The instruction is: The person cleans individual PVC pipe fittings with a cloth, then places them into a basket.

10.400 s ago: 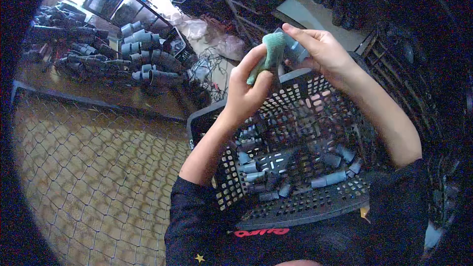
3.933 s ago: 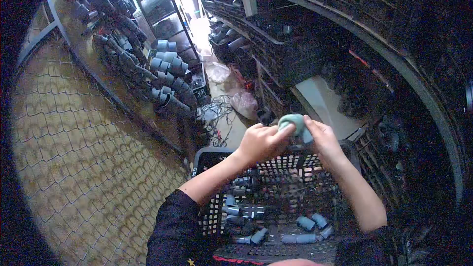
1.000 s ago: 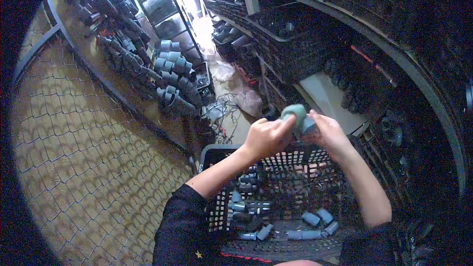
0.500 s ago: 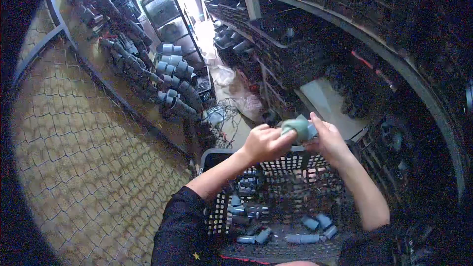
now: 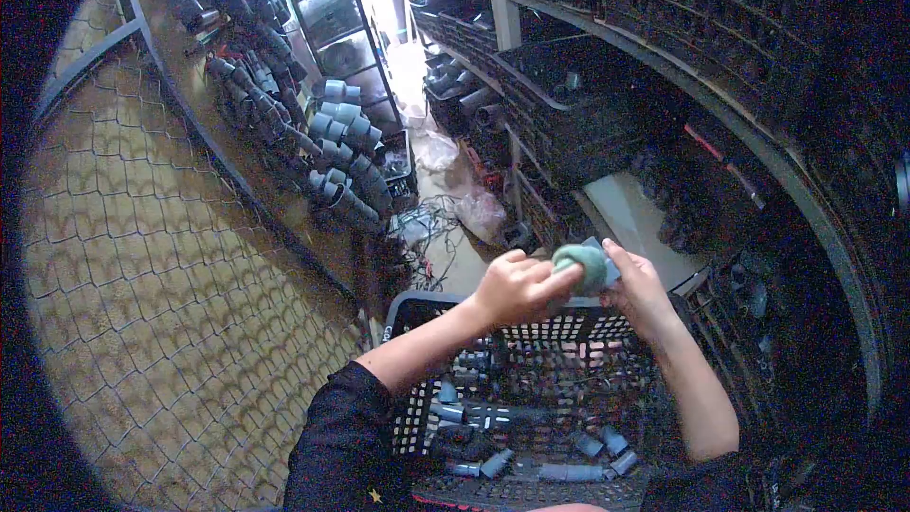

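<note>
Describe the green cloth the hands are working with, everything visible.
The green cloth is a small, soft, teal-green wad, looking like fabric or a scouring pad, bunched into a rounded lump. The left hand presses it with thumb and fingers against a small grey pipe fitting gripped by the right hand; the cloth covers most of the fitting, leaving only an edge showing. It is held in the air above the far rim of the black plastic crate. Its weave is too blurred to tell.

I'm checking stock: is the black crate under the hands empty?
No, the black crate holds several grey pipe fittings scattered on its floor, below the hands.
</note>
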A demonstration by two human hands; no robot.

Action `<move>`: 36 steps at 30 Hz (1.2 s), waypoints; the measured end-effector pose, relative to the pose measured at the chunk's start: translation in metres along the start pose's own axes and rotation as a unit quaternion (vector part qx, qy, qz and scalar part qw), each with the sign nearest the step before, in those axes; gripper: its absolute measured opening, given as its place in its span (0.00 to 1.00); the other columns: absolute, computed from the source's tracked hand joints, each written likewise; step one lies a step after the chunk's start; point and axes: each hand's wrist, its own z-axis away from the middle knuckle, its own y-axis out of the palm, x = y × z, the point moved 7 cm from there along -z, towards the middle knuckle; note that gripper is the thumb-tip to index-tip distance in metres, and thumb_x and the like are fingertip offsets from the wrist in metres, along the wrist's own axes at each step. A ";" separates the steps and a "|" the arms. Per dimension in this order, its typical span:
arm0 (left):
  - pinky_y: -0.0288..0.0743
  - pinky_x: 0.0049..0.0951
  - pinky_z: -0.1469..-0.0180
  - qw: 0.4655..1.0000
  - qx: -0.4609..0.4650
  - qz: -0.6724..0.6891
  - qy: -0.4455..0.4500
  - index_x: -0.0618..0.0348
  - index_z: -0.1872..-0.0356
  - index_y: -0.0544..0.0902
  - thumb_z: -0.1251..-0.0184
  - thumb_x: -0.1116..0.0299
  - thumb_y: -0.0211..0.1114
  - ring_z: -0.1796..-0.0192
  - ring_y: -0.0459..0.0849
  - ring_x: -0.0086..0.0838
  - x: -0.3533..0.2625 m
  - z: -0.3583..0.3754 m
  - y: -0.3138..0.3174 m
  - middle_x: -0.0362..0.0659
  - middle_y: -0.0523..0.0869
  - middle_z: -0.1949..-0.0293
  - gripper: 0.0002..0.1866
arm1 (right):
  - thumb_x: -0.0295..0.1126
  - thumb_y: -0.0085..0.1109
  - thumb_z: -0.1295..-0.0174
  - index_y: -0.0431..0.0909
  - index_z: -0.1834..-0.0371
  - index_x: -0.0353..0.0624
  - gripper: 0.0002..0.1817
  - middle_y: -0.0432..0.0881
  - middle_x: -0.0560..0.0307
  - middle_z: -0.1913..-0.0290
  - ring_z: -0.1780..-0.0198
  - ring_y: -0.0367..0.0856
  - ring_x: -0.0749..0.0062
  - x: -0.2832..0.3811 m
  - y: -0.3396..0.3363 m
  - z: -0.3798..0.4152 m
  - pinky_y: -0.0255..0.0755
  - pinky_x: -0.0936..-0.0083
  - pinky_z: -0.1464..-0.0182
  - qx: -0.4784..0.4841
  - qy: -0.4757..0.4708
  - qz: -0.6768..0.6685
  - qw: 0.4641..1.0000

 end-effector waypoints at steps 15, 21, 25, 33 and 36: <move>0.69 0.26 0.75 0.997 -0.041 -0.053 -0.031 0.45 0.51 0.81 0.49 0.61 0.67 0.79 0.77 0.21 0.003 0.011 0.001 0.29 0.78 0.76 0.21 | 0.51 0.54 0.31 0.81 0.57 0.39 0.23 0.84 0.62 0.64 0.68 0.80 0.81 -0.008 -0.003 -0.002 0.73 0.81 0.71 -0.012 0.057 0.026 0.998; 0.66 0.21 0.74 0.994 -0.042 -0.047 0.093 0.39 0.51 0.82 0.46 0.61 0.66 0.77 0.75 0.16 -0.018 0.010 0.000 0.28 0.72 0.76 0.18 | 0.49 0.51 0.29 0.81 0.55 0.37 0.23 0.84 0.59 0.63 0.64 0.82 0.78 -0.003 0.005 0.001 0.77 0.79 0.65 0.013 0.051 0.023 0.998; 0.67 0.23 0.74 0.994 -0.049 -0.041 0.083 0.42 0.55 0.81 0.45 0.62 0.66 0.76 0.77 0.17 -0.011 0.004 -0.014 0.28 0.77 0.73 0.15 | 0.48 0.48 0.27 0.80 0.56 0.37 0.22 0.84 0.59 0.64 0.66 0.82 0.78 0.005 0.018 0.007 0.77 0.79 0.62 0.033 -0.001 0.000 0.999; 0.70 0.27 0.75 0.998 -0.041 0.018 -0.037 0.57 0.48 0.79 0.46 0.64 0.67 0.78 0.79 0.25 0.004 0.020 -0.006 0.35 0.83 0.74 0.22 | 0.51 0.44 0.26 0.79 0.54 0.39 0.25 0.83 0.62 0.64 0.67 0.79 0.82 0.007 0.020 -0.003 0.73 0.82 0.64 0.036 -0.018 0.021 0.999; 0.71 0.26 0.74 0.999 -0.047 -0.020 0.001 0.54 0.50 0.80 0.45 0.64 0.66 0.77 0.79 0.23 0.005 0.020 -0.013 0.33 0.83 0.73 0.20 | 0.53 0.45 0.27 0.79 0.52 0.40 0.25 0.84 0.64 0.62 0.66 0.79 0.84 0.011 0.026 -0.002 0.73 0.82 0.64 0.035 0.002 0.045 0.998</move>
